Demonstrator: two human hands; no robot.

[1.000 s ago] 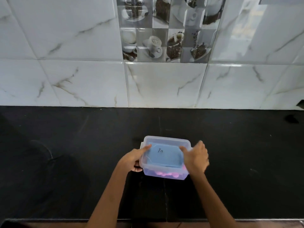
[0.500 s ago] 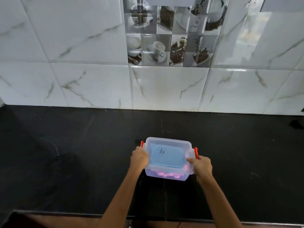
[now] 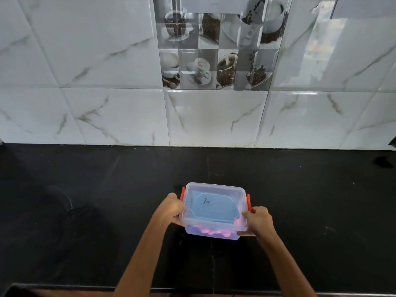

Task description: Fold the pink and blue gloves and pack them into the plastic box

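A clear plastic box (image 3: 214,189) with its lid on sits on the black counter, near the front edge. Red clips (image 3: 248,202) stand on its left and right sides. Blue glove material (image 3: 214,209) shows through the lid, and pink glove material (image 3: 211,231) shows through the near wall. My left hand (image 3: 171,209) grips the box's left side by the clip. My right hand (image 3: 258,220) grips its near right corner, thumb under the rim.
The black counter (image 3: 85,200) stretches wide to both sides and ends at a white marble-tiled wall (image 3: 214,116) behind. A small dark object (image 3: 383,161) lies at the far right by the wall. The counter's front edge runs just below my forearms.
My hands came off the lid top and went down to the box's sides. The red clips now show at both ends. The view has tilted upward slightly.
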